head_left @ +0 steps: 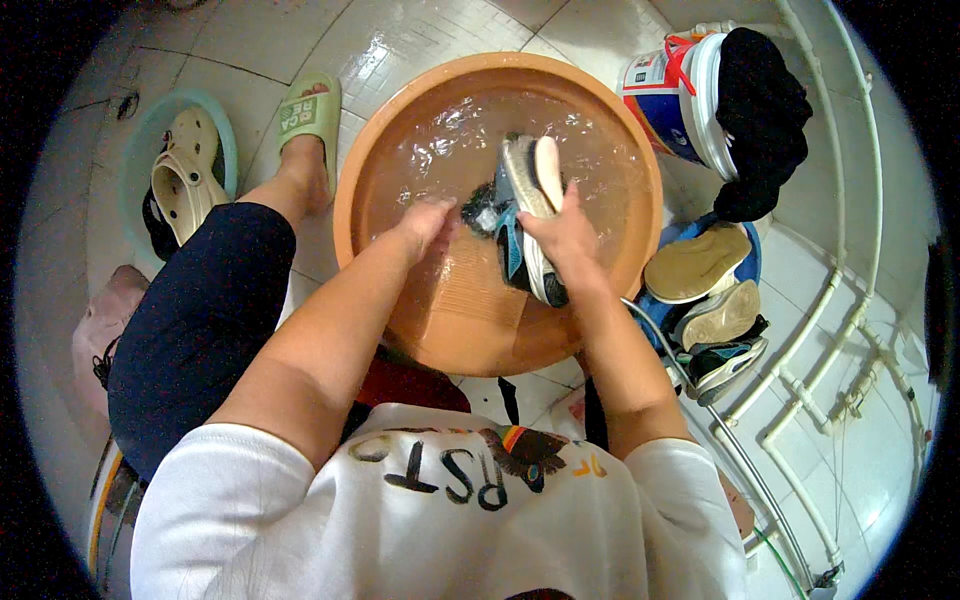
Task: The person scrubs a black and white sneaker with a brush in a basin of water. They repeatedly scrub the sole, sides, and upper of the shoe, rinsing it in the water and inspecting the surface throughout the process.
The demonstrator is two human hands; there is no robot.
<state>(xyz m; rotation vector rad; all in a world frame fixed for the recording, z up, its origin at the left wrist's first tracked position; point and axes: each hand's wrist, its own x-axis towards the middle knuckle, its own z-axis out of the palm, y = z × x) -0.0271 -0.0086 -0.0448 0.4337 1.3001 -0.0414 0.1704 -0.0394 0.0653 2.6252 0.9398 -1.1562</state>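
A wide orange-brown basin (350, 215) of cloudy water stands in front of me, with a ridged washboard part (470, 290) on its near side. My right hand (563, 237) is closed round the middle of a wet sneaker (519, 180), black, grey and blue with a pale sole. The sneaker is held lengthwise over the water. My left hand (428, 222) is at the water left of it, its fingers bent, partly hidden and unclear. Between the left hand and the sneaker is a dark, wet, bubbly patch (480, 212) that I cannot make out.
Right of the basin, several shoes (697, 264) lie in and by a blue tub (752, 262). Behind them a white bucket (708, 100) holds black cloth (762, 110). Pipes (830, 290) and a metal hose (740, 450) run at right. A pale tub (231, 150) with clogs (185, 190) stands left.
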